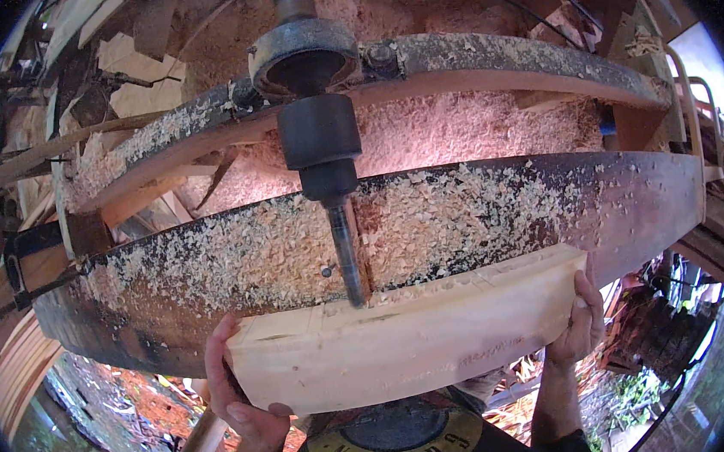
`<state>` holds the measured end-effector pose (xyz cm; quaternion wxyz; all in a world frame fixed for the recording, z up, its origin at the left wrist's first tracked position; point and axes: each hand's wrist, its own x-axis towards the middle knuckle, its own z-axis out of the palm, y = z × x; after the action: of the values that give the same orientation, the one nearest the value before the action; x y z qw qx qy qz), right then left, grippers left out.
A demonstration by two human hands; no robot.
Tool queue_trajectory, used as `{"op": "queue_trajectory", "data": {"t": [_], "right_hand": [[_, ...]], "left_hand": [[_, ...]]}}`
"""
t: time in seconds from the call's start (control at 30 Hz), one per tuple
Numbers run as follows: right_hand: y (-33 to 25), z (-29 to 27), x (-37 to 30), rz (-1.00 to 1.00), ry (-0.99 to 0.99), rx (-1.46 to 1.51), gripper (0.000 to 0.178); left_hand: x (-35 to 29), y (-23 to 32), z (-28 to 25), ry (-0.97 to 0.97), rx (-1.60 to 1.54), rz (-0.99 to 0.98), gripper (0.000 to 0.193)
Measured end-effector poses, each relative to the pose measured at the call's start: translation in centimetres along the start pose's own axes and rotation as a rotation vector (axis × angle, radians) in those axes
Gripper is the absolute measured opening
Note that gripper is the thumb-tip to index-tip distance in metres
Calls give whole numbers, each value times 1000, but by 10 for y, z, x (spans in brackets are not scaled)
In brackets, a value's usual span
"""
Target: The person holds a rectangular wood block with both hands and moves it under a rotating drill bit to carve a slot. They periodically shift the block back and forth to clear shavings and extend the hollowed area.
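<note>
Pale wooden block [407,343] spans the space between both hands, the left hand [246,421] clasping one end and the right hand [579,327] the other. Ahead of the hands, a drill bit [344,245] points at its far edge, amid wood shavings [253,257].

Dark shirt [512,444], round yellow-edged chest print [395,434]; hands [257,426] bare.

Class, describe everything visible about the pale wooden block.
The pale wooden block is long and mostly smooth, with dark specks and a darker patch low on its broad face. Lines and hollows mark its top. It lies at the near edge of the dark table, right end higher in view. The left hand and right hand hold its ends; whether the drill bit touches it is unclear.
</note>
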<state>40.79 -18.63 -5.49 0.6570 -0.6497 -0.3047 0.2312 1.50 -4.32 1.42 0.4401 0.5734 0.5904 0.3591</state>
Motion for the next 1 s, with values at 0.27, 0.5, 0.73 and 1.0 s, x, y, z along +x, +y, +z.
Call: {"op": "queue_trajectory", "data": {"t": [0.27, 0.5, 0.73, 1.0], "right_hand": [[-3, 4, 6, -13, -30, -68, 39], [-1, 8, 7, 19, 1, -80, 39], [-5, 16, 16, -47, -56, -209, 38], [-6, 25, 29, -57, -32, -166, 36]], "left_hand": [[5, 5, 3, 15, 9, 34, 105], [7, 2, 6, 46, -50, 13, 111], [22, -7, 9, 76, 23, 213, 98], [34, -8, 9, 64, -10, 255, 93]]}}
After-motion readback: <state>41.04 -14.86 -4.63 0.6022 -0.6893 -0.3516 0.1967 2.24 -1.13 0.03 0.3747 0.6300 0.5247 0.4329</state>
